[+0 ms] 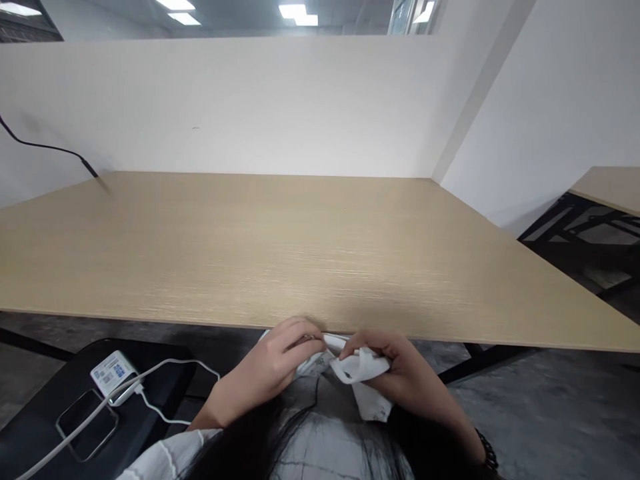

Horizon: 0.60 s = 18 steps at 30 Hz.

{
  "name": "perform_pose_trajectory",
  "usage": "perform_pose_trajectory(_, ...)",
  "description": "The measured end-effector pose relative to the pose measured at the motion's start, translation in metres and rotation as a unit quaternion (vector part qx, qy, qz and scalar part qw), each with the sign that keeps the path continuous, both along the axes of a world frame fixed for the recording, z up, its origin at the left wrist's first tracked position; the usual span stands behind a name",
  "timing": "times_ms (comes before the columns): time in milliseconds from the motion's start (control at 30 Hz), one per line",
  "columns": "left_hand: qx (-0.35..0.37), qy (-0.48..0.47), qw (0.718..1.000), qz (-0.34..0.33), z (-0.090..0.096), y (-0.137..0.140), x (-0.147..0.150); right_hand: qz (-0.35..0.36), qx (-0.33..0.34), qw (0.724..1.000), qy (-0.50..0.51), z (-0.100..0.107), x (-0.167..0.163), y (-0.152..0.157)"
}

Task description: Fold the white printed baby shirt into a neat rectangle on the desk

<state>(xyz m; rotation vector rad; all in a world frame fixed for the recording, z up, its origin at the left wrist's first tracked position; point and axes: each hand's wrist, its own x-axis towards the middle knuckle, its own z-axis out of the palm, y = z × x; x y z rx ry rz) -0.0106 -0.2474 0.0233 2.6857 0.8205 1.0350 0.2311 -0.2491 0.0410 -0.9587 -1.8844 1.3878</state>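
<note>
Below the table's front edge, close to my body, a white cloth (371,402) with small dark marks is bunched between my hands. My right hand (395,370) pinches a folded loop of it between thumb and fingers, and a loose end hangs beneath. On the other side, my left hand (287,350) has its fingers curled onto the cloth's left part, its fingertips partly hidden. Whether the cloth is a separate piece or part of a garment, I cannot tell.
The wooden table (280,247) spans the view, with a white partition (260,107) behind it. At lower left, a black chair (165,373) holds a white box-shaped device (114,375) with a white cable (90,427) and a phone-like outline (86,424). A black cable (50,147) hangs at far left.
</note>
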Motion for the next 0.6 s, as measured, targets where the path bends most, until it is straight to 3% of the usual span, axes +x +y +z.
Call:
perform_pose_trajectory(100, -0.010, 0.031, 0.999, 0.001, -0.001, -0.001, 0.004, -0.027, 0.010, 0.999, 0.022, -0.002, -0.006, 0.001)
perform_pose_trajectory(267, 0.001, 0.070, 0.997, 0.035, -0.003, -0.003, 0.008, -0.082, -0.043, 0.993, 0.079, -0.008, -0.013, 0.002)
perform_pose_trajectory(467, 0.061, 0.086, 0.994, 0.021, -0.009, 0.002, 0.008, -0.056, -0.085, 0.989, 0.105, -0.009, -0.017, 0.000)
perform_pose_trajectory(600, 0.077, 0.050, 0.996, 0.007, -0.012, 0.003, 0.003, -0.078, -0.129, 0.979, 0.134, -0.015, -0.017, 0.001)
